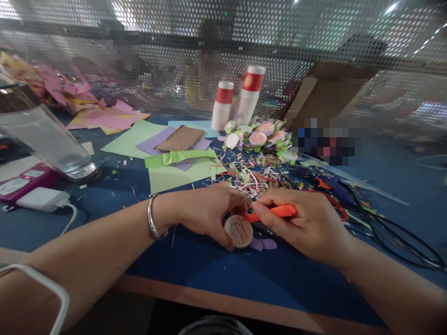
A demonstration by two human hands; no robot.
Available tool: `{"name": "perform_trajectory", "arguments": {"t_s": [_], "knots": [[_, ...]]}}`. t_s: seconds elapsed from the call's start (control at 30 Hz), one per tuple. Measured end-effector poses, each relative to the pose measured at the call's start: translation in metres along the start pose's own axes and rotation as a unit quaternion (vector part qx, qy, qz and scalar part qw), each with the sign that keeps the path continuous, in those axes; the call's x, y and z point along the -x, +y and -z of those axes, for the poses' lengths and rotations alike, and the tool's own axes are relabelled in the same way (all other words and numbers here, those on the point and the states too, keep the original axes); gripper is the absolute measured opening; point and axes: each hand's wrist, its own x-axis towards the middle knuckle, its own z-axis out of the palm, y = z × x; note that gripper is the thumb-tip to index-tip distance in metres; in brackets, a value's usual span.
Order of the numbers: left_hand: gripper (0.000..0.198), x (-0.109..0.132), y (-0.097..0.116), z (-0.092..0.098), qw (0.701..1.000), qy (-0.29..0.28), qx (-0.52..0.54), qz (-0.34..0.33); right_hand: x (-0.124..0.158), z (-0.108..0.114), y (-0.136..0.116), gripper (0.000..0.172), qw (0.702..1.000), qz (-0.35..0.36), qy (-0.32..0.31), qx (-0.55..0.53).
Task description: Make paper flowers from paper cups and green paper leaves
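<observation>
My left hand [206,211], a silver bangle on its wrist, is closed around a small round cardboard disc [239,231] with coloured strips on its face, held just above the blue table [195,265]. My right hand [307,223] grips an orange tool [275,212], perhaps scissors or a cutter, whose tip meets the disc's upper edge. A small purple paper piece [264,244] lies on the table just under and right of the disc. The two hands nearly touch.
Paper scraps [251,174] litter the table behind my hands. Further back are finished paper flowers [260,135], two stacks of paper cups [222,105], green and purple sheets [139,139]. A glass jar [45,139], white charger [42,197] left; black cables [394,232] right. Mesh screen behind, people beyond.
</observation>
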Motion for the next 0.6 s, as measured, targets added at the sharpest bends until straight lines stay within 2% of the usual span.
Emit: {"name": "perform_trajectory", "arguments": {"t_s": [0.1, 0.37, 0.6], "knots": [[0.047, -0.0001, 0.0026, 0.0015, 1.000, 0.001, -0.020, 0.000, 0.0036, -0.0041, 0.0041, 0.024, 0.999, 0.033, -0.003, 0.013], [0.042, -0.0015, 0.0015, 0.0005, 1.000, 0.003, -0.015, -0.020, 0.0053, -0.0028, -0.0008, 0.023, 0.997, 0.061, -0.010, 0.050], [0.051, -0.0012, 0.0002, -0.0010, 0.999, 0.011, -0.046, -0.020, 0.0003, 0.0003, -0.0019, 0.035, 0.998, 0.044, -0.029, 0.041]]}}
